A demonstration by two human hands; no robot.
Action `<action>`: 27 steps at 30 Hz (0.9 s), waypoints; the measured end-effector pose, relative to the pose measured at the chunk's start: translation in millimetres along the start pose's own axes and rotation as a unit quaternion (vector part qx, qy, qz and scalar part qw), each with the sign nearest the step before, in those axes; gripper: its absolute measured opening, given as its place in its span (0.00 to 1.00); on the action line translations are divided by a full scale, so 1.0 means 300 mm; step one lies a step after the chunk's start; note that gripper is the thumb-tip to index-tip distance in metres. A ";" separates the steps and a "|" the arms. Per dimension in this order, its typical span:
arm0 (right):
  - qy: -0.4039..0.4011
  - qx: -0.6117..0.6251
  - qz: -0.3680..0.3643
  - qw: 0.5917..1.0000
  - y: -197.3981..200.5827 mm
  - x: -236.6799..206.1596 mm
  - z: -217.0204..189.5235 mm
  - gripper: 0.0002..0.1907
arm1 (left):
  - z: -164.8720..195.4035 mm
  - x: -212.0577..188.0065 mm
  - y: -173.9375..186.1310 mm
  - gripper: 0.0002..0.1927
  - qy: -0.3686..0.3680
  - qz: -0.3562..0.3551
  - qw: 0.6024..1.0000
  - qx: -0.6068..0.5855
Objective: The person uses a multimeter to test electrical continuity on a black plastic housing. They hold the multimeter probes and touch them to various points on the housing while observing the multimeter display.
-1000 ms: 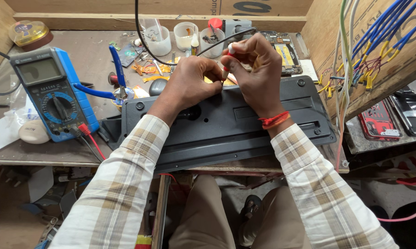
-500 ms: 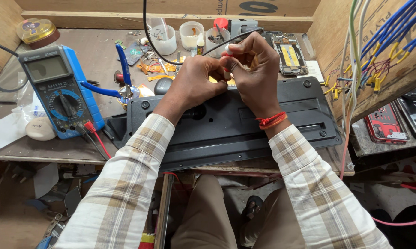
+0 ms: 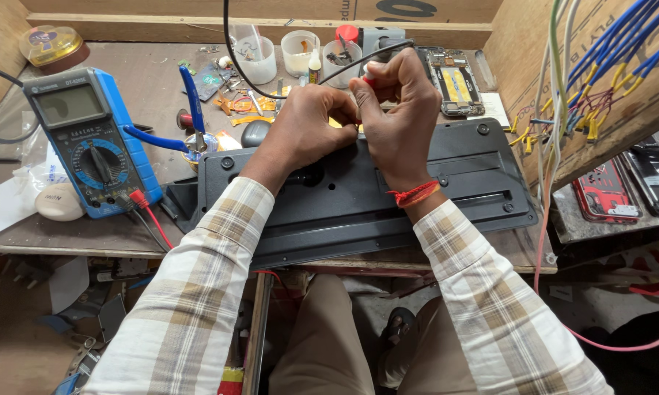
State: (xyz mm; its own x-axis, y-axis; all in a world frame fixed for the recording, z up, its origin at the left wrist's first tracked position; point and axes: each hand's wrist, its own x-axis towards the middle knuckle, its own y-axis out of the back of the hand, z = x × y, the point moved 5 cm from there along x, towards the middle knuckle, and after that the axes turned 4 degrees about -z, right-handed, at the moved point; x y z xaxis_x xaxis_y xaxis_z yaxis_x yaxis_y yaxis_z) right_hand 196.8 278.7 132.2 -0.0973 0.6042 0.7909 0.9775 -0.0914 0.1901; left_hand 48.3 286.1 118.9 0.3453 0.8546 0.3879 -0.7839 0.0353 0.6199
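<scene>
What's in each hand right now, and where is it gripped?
Right hand pinches a red-tipped tool near its tip, black cable trailing. Left hand meets it; its hold cannot be told.

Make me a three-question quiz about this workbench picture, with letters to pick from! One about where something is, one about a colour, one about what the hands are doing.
1. Where is the meter?
A. To the left of the black panel
B. On top of the black panel
C. Under the table

2. What colour is the thread on the right wrist?
A. Green
B. Red
C. White

3. What are the two hands doing?
A. Resting flat on the table
B. Held close together over the black panel
C. Turning the meter's dial

Answers:
1 A: the meter lies on the table left of the black panel.
2 B: the thread is red-orange.
3 B: the left hand and right hand meet above the panel, pinching something small.
</scene>
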 end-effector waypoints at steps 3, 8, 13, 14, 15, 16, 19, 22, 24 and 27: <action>0.004 0.036 -0.004 0.999 -0.006 0.000 0.001 0.11 | 0.003 0.000 0.004 0.10 0.004 0.008 1.000 0.011; 0.001 0.040 -0.026 0.999 0.015 -0.003 -0.003 0.14 | -0.010 0.000 0.004 0.10 0.055 0.019 0.998 -0.011; -0.013 0.103 -0.020 0.994 0.098 -0.012 -0.005 0.14 | -0.026 0.007 0.005 0.12 0.061 0.017 0.998 -0.013; 0.004 0.077 -0.023 0.997 0.124 -0.009 -0.011 0.13 | -0.033 0.005 0.000 0.12 0.071 0.017 0.997 -0.024; 0.025 0.052 -0.025 0.998 0.155 0.002 -0.015 0.13 | -0.039 0.009 0.001 0.12 0.079 0.019 0.996 -0.034; 0.043 0.028 -0.028 0.998 0.185 0.010 -0.020 0.12 | -0.045 0.008 0.002 0.11 0.090 0.020 0.995 -0.043; 0.095 -0.084 -0.050 0.991 0.270 0.031 -0.032 0.08 | -0.048 0.004 0.018 0.12 0.077 0.048 0.996 -0.002; 0.120 -0.181 -0.084 0.973 0.320 0.017 -0.038 0.06 | -0.048 0.004 0.015 0.12 0.064 0.048 0.997 0.000; 0.156 -0.216 -0.100 0.959 0.322 -0.006 -0.051 0.07 | -0.052 0.000 0.010 0.12 0.068 0.045 0.997 0.001; 0.209 -0.236 -0.125 0.941 0.290 -0.036 -0.090 0.09 | -0.055 0.002 0.019 0.12 0.071 0.046 0.996 -0.003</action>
State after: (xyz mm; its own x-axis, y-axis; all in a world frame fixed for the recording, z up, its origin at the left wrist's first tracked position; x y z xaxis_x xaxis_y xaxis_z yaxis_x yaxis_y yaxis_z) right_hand 277.8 242.7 155.9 -0.4742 0.2992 0.8280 0.7315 -0.3896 0.5596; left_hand 35.7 295.4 111.4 0.1966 0.9187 0.3425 -0.8124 -0.0429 0.5815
